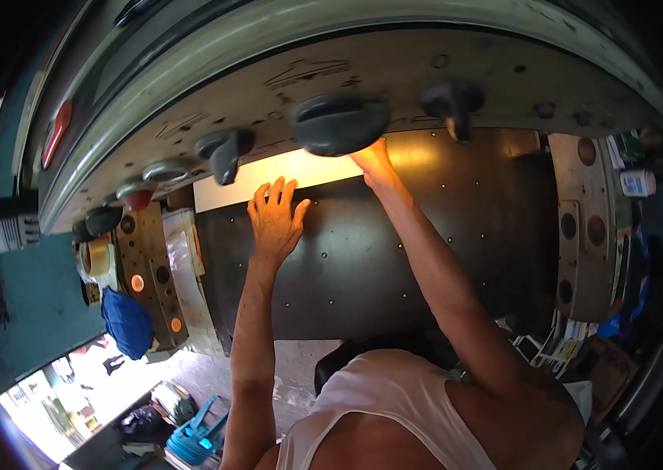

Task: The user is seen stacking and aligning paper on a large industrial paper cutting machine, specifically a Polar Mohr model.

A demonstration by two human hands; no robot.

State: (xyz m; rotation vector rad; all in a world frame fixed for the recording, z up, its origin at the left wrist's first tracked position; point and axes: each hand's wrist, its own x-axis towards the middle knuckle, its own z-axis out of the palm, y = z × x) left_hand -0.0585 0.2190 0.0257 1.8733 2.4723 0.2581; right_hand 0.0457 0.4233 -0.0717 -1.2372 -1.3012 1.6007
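My left hand [275, 215] lies flat, fingers spread, on a large dark sheet [363, 258] dotted with small holes, close to a pale strip [269, 180] along the sheet's far edge. My right hand [373, 163] reaches further, up to the sheet's far edge, just under a big dark oval knob [339, 124] on the machine's grey front panel [425, 70]. The fingers of the right hand are hidden beneath the knob, so its grip cannot be made out.
More dark knobs and levers [224, 150] [453, 103] stick out of the curved machine panel. Wooden side pieces with round holes [582, 227] [147, 274] flank the sheet. A blue cloth [128, 323] and tape rolls [96, 258] lie at left; papers and clutter [566, 345] at right.
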